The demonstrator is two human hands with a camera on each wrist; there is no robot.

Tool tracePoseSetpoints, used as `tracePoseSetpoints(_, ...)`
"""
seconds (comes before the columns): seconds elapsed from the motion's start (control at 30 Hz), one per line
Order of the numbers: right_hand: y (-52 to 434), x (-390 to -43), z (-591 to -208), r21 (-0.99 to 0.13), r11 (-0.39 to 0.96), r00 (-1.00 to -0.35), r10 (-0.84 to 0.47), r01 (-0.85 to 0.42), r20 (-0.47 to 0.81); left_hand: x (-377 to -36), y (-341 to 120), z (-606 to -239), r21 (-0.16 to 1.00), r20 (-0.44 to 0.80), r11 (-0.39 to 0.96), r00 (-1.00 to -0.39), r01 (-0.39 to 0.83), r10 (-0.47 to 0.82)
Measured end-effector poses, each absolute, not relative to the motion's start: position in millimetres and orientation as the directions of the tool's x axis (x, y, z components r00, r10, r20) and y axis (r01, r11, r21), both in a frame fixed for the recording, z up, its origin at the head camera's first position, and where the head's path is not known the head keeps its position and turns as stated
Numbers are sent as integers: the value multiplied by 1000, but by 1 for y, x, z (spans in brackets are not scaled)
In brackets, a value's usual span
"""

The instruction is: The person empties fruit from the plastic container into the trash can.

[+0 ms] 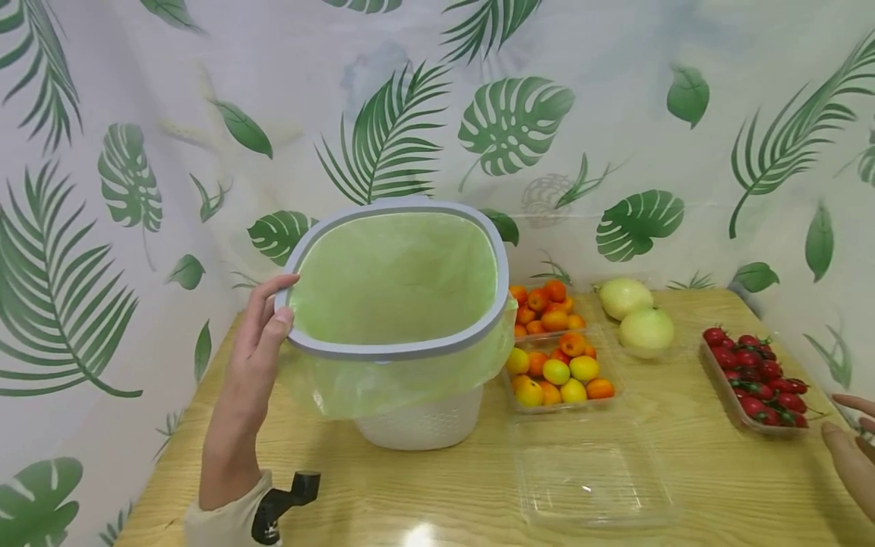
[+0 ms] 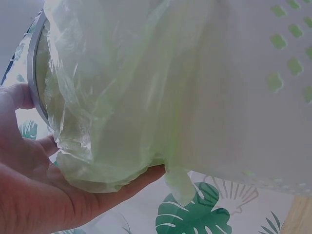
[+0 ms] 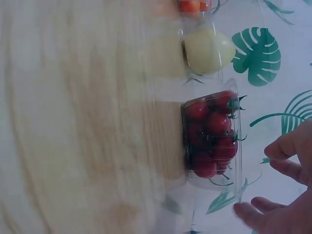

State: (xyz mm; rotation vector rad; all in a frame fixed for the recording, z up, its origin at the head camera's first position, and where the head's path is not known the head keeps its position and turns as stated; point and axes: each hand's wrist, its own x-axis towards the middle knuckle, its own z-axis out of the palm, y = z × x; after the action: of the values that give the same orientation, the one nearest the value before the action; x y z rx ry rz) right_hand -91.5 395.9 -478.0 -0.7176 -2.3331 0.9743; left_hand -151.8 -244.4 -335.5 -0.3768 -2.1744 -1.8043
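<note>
My left hand point(image 1: 256, 334) holds the left side of a grey rim ring point(image 1: 399, 351) on a white perforated trash bin point(image 1: 420, 422). A thin green bin bag point(image 1: 410, 387) lines the bin and hangs in folds outside below the ring. In the left wrist view, the thumb and fingers reach round the ring and the bag point(image 2: 112, 122). My right hand point(image 1: 854, 448) is at the right edge of the head view, its fingers apart and nothing in them. Nearest to it is a clear plastic box of cherry tomatoes point(image 3: 214, 136), with a gap between them.
Right of the bin stand clear boxes of orange and yellow small fruits point(image 1: 557, 368). Two pale green round fruits point(image 1: 645, 332) sit behind. An upturned or flat clear plastic tray point(image 1: 591, 471) lies in front. Leaf-patterned cloth point(image 1: 581, 45) surrounds the wooden table point(image 1: 383, 501).
</note>
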Motion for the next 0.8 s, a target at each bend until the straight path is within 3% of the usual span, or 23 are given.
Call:
tracePoseSetpoints(0.17, 407, -98, -491, -790, 536, -712, 676, 298, 190, -151, -245, -336, 906, 381, 191, -924, 377, 16)
tracePoseSetpoints(0.43, 450, -111, -528, -870, 430, -806, 588, 241, 67, -150, -244, -336, 906, 383, 193, -924, 378, 9)
tracePoseSetpoints(0.57, 471, -121, -546, -901, 374, -813, 581, 219, 44, -150, -243, -336, 907, 384, 187, -923, 378, 8)
tracePoseSetpoints(0.8, 460, -125, -528, -917, 326, -854, 520, 228, -28, -151, -244, -336, 903, 393, 184, -920, 387, 7)
